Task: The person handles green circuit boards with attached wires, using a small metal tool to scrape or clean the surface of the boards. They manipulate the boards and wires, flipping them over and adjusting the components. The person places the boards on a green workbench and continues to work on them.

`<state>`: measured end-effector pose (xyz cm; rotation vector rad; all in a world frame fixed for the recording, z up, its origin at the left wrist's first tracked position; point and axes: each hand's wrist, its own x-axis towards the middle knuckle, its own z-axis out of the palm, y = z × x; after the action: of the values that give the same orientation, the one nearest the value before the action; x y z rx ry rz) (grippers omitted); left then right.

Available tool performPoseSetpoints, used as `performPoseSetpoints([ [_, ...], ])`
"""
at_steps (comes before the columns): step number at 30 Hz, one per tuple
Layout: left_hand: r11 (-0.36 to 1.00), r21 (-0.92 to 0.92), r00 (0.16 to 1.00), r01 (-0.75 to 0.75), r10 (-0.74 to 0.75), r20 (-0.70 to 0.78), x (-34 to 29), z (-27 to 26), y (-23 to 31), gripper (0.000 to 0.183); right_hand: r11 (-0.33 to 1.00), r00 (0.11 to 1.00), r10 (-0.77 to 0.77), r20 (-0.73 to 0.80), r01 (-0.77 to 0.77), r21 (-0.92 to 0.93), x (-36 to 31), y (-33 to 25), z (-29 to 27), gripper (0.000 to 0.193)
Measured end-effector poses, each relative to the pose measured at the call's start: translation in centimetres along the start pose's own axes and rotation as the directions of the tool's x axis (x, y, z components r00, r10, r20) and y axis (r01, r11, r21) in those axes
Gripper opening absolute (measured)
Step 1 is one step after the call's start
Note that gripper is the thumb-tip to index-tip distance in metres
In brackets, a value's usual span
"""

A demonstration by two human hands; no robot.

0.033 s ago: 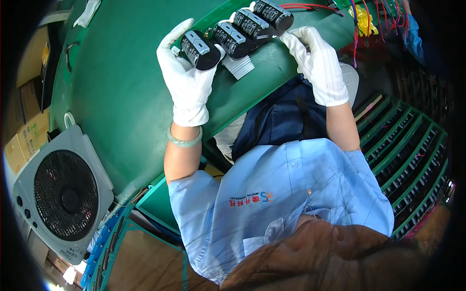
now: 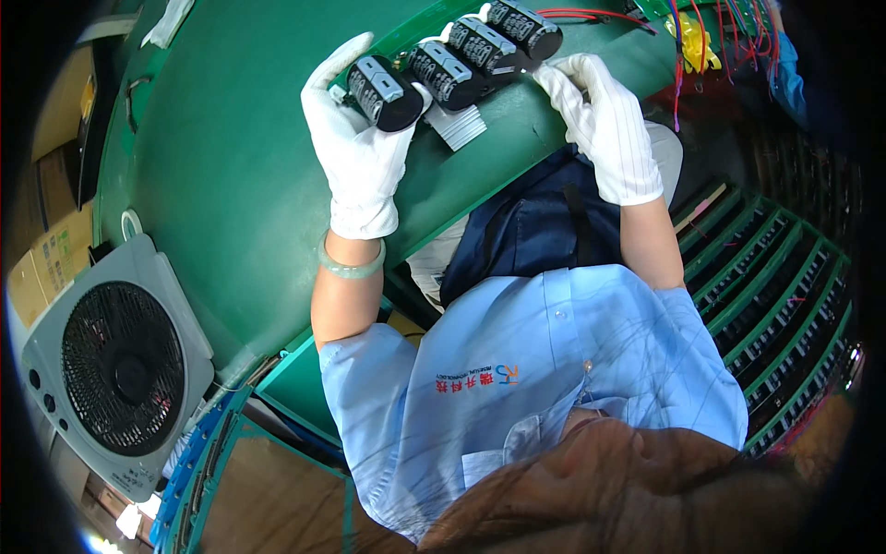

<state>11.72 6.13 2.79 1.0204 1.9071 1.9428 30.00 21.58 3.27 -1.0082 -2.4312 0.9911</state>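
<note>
Several large black cylindrical capacitors (image 2: pixel 447 74) with grey markings stand in a slanting row on a green circuit board (image 2: pixel 402 42), at the far edge of the view. A ribbed silver heat sink (image 2: pixel 459 127) juts out below them. My left hand (image 2: pixel 358 152), in a white glove, is closed round the board's left end, its thumb and fingers about the leftmost capacitor (image 2: pixel 384 93). At the row's right end my right hand (image 2: pixel 598 115), gloved too, pinches with thumb and forefinger close to the capacitors' bases. Whatever lies between those fingertips is too small to make out.
The board is over a green work table (image 2: pixel 249 157). A grey fan (image 2: pixel 125 369) stands at the left. Red wires (image 2: pixel 591 14) and a yellow bundle (image 2: pixel 692 42) lie at the far right. Beside my right arm is a green slotted rack (image 2: pixel 766 286).
The board with its capacitors has shifted very slightly to the right along with my left hand. My right hand keeps its pinch at nearly the same place.
</note>
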Motion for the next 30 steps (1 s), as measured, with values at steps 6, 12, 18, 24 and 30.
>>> performPoseSetpoints([
  [6, 0.999, -0.001, 0.998, -0.042, 0.042, 0.05, -0.1, -0.5, -0.8, 0.067, 0.987, 0.997, 0.073, -0.03, -0.067, 0.147, 0.0, -1.0, -0.3, 0.024],
  [12, 0.997, 0.031, 0.996, 0.074, -0.075, 0.043, 0.0, -0.2, 0.8, 0.066, 0.981, 0.981, -0.193, -0.026, 0.192, -0.008, -0.2, -1.9, 0.1, 0.022],
  [18, 0.999, -0.002, 0.998, 0.048, -0.048, 0.031, 0.1, -0.2, 0.3, 0.065, 0.952, 0.96, -0.272, -0.066, 0.259, -0.163, 0.7, -1.4, 0.1, 0.02],
  [24, 0.999, 0.034, 0.999, 0.034, -0.035, 0.039, 0.4, -0.2, 0.3, 0.066, 0.926, 0.944, -0.317, -0.094, 0.286, -0.248, 0.8, -0.8, 0.6, 0.018],
  [30, 0.989, -0.097, 0.993, 0.114, -0.111, 0.036, 0.3, -0.1, 0.8, 0.065, 0.94, 0.935, -0.328, -0.131, 0.311, -0.138, 1.0, 1.6, -1.0, 0.026],
])
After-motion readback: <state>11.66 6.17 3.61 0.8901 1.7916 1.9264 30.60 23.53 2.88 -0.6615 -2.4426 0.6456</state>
